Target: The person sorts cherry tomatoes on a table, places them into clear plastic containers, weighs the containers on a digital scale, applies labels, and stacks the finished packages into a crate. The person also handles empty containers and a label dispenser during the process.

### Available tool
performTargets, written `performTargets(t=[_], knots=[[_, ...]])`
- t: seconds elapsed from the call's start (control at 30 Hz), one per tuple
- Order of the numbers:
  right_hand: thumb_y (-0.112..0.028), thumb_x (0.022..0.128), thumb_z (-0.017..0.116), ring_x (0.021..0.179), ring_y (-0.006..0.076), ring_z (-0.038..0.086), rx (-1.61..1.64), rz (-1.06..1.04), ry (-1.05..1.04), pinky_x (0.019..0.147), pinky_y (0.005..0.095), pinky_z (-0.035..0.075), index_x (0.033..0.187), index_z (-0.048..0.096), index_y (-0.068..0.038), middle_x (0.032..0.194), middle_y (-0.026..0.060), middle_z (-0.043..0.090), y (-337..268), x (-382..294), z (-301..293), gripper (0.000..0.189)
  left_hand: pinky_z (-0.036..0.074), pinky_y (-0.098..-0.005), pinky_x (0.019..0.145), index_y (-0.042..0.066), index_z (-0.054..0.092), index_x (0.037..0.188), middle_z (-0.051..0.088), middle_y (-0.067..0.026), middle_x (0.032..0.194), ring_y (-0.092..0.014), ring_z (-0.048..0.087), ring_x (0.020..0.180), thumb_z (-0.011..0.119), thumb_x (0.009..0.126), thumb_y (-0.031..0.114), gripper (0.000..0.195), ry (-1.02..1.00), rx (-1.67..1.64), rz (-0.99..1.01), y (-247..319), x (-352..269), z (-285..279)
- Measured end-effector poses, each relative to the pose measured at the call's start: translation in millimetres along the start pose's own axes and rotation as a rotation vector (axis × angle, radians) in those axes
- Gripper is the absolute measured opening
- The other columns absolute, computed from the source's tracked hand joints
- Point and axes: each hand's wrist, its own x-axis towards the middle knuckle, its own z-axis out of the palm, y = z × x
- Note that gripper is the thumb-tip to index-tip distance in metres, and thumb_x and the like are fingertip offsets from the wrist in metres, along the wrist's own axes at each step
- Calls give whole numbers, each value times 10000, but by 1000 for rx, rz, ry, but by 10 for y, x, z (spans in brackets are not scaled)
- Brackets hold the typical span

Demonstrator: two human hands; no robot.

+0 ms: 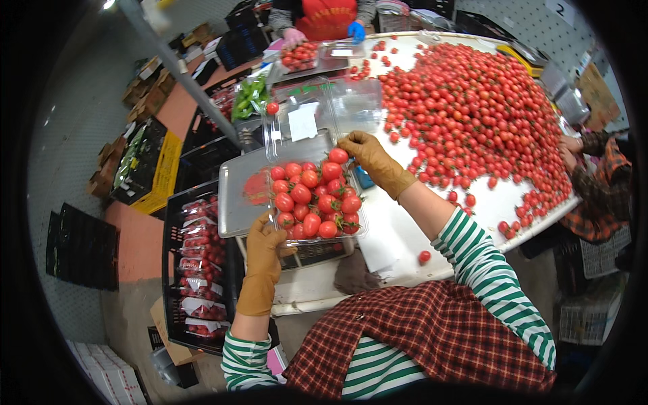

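An open clear plastic clamshell (365, 225) full of cherry tomatoes (300, 194) sits over the metal pan of a weighing scale (230, 202). My left hand (264, 253), in a tan rubber glove, grips the near left edge of the clamshell. My right hand (372, 159), in a matching glove, is at its far right corner, with its fingertips at a tomato (338, 155); whether they pinch it I cannot tell. The raised lid (273, 139) bears a white label, and one tomato shows at its left side.
A large tomato heap (471, 111) covers much of the white table (405, 273). A black crate (172, 304) of packed clamshells stands at left. A gray cloth (354, 271) lies near me. One co-worker's gloved hands (294, 38) are across the table; another's bare hands (569, 152) are at right.
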Motion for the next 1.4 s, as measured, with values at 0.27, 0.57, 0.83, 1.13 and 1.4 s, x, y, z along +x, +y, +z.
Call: performTargets(t=[0.27, 0.57, 0.83, 1.13, 1.4], knots=[[-280, 856, 666, 676, 90, 538, -196, 216, 25, 564, 226, 420, 913, 619, -50, 774, 5, 592, 194, 178, 258, 242, 571, -307, 538, 40, 471, 1291, 597, -24, 762, -160, 641, 625, 627, 776, 32, 538, 49, -88, -98, 5, -42, -393], [-480, 884, 609, 614, 91, 527, -528, 106, 95, 526, 233, 394, 925, 603, -74, 730, 7, 590, -290, 241, -45, 408, 531, -291, 624, 77, 539, 1284, 524, -6, 762, -153, 586, 621, 488, 961, 436, 485, 103, 48, 48, -88, -125, -813], [-249, 935, 587, 1094, 242, 593, -1103, -396, -115, 924, 335, 468, 1293, 521, -24, 1234, 135, 604, -363, 928, 284, 428, 494, -270, 596, 65, 547, 1285, 567, -7, 742, -133, 552, 593, 402, 1012, 356, 425, 397, -449, 215, -518, -545, -1299], [-113, 870, 598, 982, 343, 623, -1422, -621, -329, 835, 402, 504, 1118, 673, -131, 1099, 151, 655, 279, 1752, 231, 259, 447, -251, 596, 78, 581, 1253, 525, -6, 764, -116, 488, 621, 410, 1002, 268, 359, 696, -501, 136, -735, -843, -1514], [-206, 925, 596, 908, 180, 619, -773, -344, -183, 818, 312, 489, 1135, 629, -43, 990, 80, 664, -330, 662, 235, 268, 434, -267, 628, 69, 523, 1313, 517, 8, 767, -115, 468, 635, 497, 962, 258, 399, 562, -424, 176, -771, -802, -1423]])
